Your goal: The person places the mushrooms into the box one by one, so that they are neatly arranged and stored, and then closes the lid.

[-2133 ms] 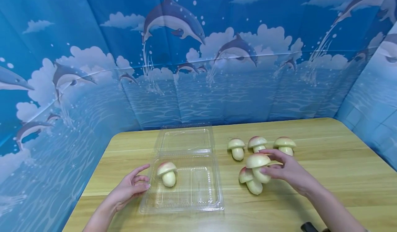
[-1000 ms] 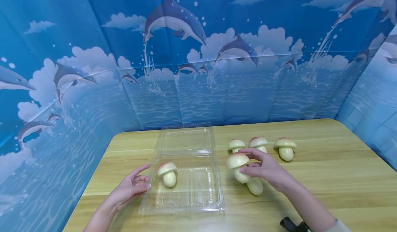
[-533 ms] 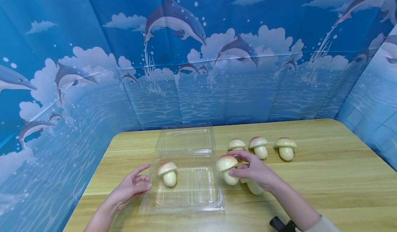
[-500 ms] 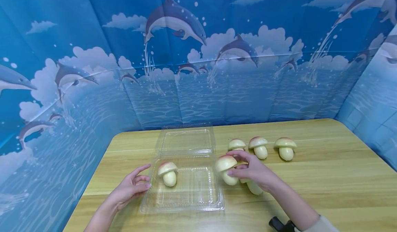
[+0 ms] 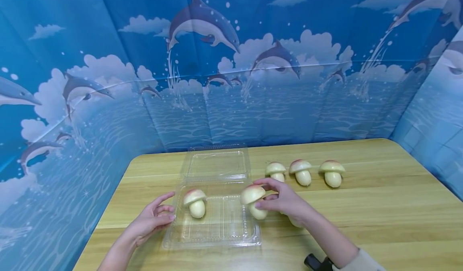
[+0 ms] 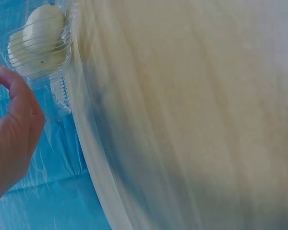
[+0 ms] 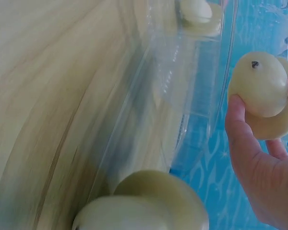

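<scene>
the glossy, cream, mushroom-shaped piece with a pink-tinged cap [image 5: 253, 198] is held off the wooden table [image 5: 390, 210], seemingly over the right edge of the clear, ribbed plastic container [image 5: 217, 233]; the right hand [image 5: 285, 200] pinches it from the right, fingers spread only to its width, apparently so that the stem end points down unobstructed; the left hand [image 5: 153, 218] is at the container's left wall, fingers loosely parted and gripping nothing visible, presumably to steady it; firm contact cannot be confirmed; the transparent lid [image 5: 218, 162] lies folded back, giving access from above; one matching piece [image 5: 197, 206] lies inside at left, leaving space beside it; three further pieces [image 5: 303, 176] sit in a row behind the right hand; one more piece [image 5: 295, 222] is mostly hidden below it.
</scene>
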`<state>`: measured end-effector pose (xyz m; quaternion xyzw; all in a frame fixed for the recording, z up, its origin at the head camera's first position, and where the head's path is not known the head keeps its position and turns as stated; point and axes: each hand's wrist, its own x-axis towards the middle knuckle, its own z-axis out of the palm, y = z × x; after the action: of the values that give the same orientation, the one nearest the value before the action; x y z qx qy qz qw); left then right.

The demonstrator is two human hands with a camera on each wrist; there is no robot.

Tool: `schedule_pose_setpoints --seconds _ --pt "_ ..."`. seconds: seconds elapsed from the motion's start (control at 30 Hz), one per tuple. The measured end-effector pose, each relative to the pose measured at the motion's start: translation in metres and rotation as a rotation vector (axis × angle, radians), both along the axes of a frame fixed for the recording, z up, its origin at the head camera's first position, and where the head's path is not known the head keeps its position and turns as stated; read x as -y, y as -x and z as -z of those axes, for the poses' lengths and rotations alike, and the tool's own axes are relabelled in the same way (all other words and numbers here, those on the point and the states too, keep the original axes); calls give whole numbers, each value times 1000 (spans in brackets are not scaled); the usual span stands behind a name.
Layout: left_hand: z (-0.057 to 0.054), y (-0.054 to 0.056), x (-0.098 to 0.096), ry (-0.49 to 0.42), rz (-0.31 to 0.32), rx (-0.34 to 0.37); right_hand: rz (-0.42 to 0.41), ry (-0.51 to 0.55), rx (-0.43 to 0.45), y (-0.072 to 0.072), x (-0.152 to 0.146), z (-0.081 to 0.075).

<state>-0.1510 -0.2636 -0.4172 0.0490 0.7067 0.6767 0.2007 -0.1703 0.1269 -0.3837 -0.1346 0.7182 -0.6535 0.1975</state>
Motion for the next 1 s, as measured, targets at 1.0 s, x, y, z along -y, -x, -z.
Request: schedule_pose_setpoints --seconds 1.0 --pt "0 -2 0 -52 -4 3 -44 16 6 11 54 2"
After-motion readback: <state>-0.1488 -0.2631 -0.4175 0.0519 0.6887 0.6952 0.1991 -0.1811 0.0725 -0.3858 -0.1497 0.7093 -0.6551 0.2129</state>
